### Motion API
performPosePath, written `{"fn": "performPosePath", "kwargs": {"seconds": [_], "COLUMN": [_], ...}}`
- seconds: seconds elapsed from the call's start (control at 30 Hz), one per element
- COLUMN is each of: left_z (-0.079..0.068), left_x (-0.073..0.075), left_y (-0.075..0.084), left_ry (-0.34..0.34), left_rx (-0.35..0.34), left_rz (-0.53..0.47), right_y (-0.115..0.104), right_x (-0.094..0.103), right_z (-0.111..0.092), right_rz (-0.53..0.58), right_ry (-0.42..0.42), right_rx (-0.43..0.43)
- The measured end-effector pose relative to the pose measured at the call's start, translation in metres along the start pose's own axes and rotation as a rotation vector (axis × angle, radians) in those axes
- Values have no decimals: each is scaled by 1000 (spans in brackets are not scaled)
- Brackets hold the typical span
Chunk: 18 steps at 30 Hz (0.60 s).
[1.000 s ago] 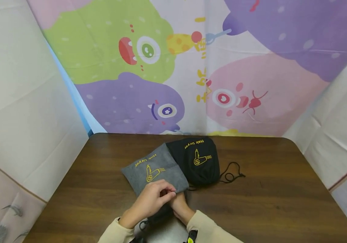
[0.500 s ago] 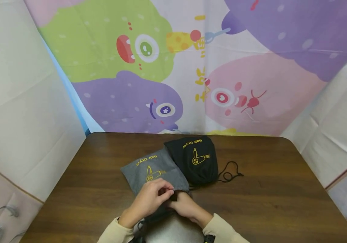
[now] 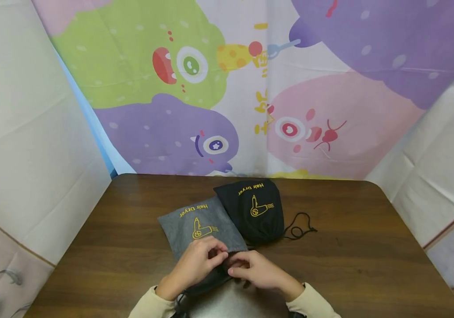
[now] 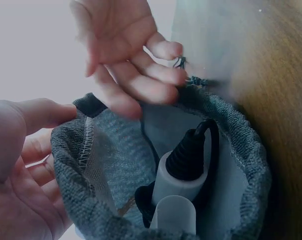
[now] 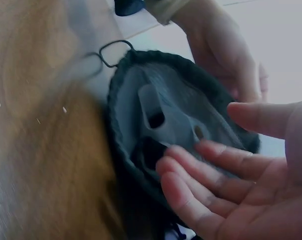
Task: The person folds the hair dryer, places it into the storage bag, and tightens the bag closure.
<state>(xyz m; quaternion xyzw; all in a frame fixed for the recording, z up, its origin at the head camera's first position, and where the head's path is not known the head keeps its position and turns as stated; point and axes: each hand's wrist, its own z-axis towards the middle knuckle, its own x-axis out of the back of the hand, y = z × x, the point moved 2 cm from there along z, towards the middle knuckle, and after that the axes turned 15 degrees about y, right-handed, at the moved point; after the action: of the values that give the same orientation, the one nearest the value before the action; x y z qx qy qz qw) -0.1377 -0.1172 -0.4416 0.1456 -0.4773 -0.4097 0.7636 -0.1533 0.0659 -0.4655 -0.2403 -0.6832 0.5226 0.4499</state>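
A grey drawstring bag (image 3: 211, 221) with yellow "Hair Dryer" lettering lies on the table, its mouth toward me. My left hand (image 3: 196, 260) pinches the bag's rim, seen at the edge of the left wrist view. At the mouth, my right hand (image 3: 264, 271) has loosely bent fingers with nothing between them; its fingertips (image 5: 175, 192) overlap the opening in the right wrist view. Inside the bag, a pale hair dryer handle (image 4: 178, 182) with a black cord (image 4: 188, 155) shows, beside a whitish tube-shaped piece (image 4: 174, 215). The rest of the contents is hidden.
A black bag (image 3: 258, 216) with the same print lies behind and right of the grey one, partly against it. Its looped drawstring (image 3: 300, 227) trails right on the brown table (image 3: 350, 260). A cartoon-printed curtain (image 3: 250, 154) hangs behind the table's far edge.
My right hand has come out of the grey bag's mouth and shifted right, its fingers now in sight. The left hand stays at the rim. Both bags lie nearly where they were.
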Motion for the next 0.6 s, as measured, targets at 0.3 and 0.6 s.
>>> {"fn": "performPosePath", "kwargs": {"seconds": [0.3, 0.6], "left_z": [0, -1], "left_x": [-1, -2], "left_y": [1, 3], "left_ry": [-18, -27], "left_rx": [13, 9], "left_rz": [-11, 11], "right_y": [-2, 0], "right_x": [29, 33], "right_z": [-2, 3], "right_rz": [5, -385], "right_ry": [117, 313], "right_rx": [30, 135]}}
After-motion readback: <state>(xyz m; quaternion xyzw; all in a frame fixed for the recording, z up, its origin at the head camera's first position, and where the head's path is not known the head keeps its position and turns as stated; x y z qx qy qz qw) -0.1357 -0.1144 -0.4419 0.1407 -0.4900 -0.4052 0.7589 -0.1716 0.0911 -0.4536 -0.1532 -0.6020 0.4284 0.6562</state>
